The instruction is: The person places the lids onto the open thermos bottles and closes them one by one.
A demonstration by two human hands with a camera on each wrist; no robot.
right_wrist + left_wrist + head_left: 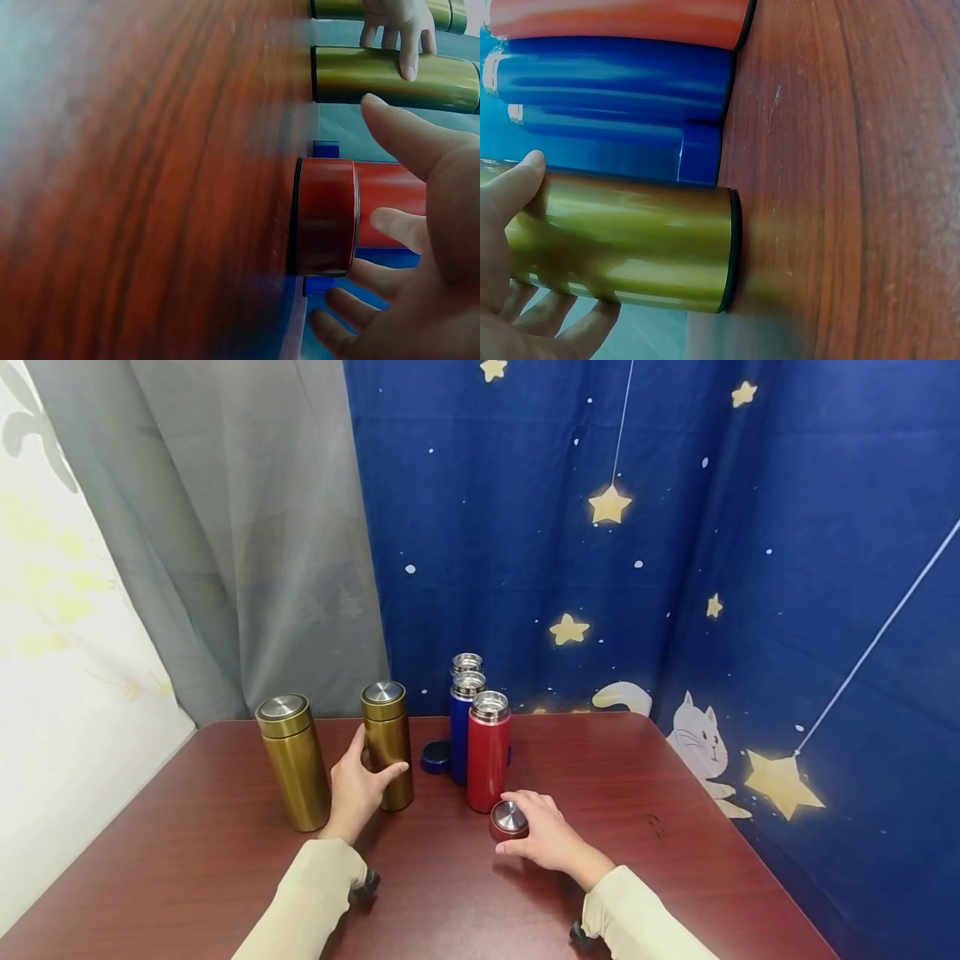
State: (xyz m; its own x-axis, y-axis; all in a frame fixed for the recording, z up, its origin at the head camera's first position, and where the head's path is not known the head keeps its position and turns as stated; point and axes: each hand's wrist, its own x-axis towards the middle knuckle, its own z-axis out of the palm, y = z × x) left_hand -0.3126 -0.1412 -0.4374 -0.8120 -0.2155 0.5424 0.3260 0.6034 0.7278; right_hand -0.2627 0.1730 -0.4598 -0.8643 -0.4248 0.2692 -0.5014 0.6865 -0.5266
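My left hand [358, 787] grips the body of an upright gold thermos bottle [390, 747], thumb on one side and fingers on the other. That bottle has its steel-topped lid on. My right hand [553, 837] is spread around a red bottle lid [510, 818] standing on the table. In the right wrist view, the thumb and fingers look loose and parted beside the lid [326, 217]. Just behind the lid stands a red thermos bottle [488, 760], uncapped, its steel mouth showing.
A second lidded gold bottle [296, 768] stands left of my left hand. Uncapped blue bottles [459, 747] stand in a row behind the red one, partly hidden. A blue lid [435, 757] lies beside them on the wooden table [645, 860]. Curtains [525, 552] hang behind.
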